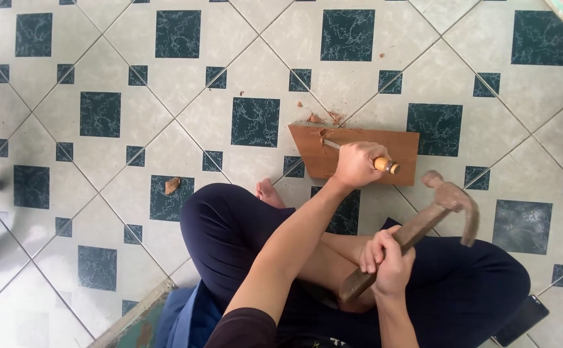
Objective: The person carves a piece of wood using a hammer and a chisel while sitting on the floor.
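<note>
Left hand [357,164] stretched forward, fingers [349,173] curled tight; right hand [388,259] fisted close above the lap.

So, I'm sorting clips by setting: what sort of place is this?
Probably a home floor, not a workshop: patterned floor tiles, the person sitting barefoot, chiselling a wooden board on the floor, wood chips scattered.

Navy trousers [230,232], dark maroon sleeve [239,328], bare foot [270,193]

L grip [357,164] on chisel [359,155], R grip [386,261] w/ hammer [423,222]
</note>
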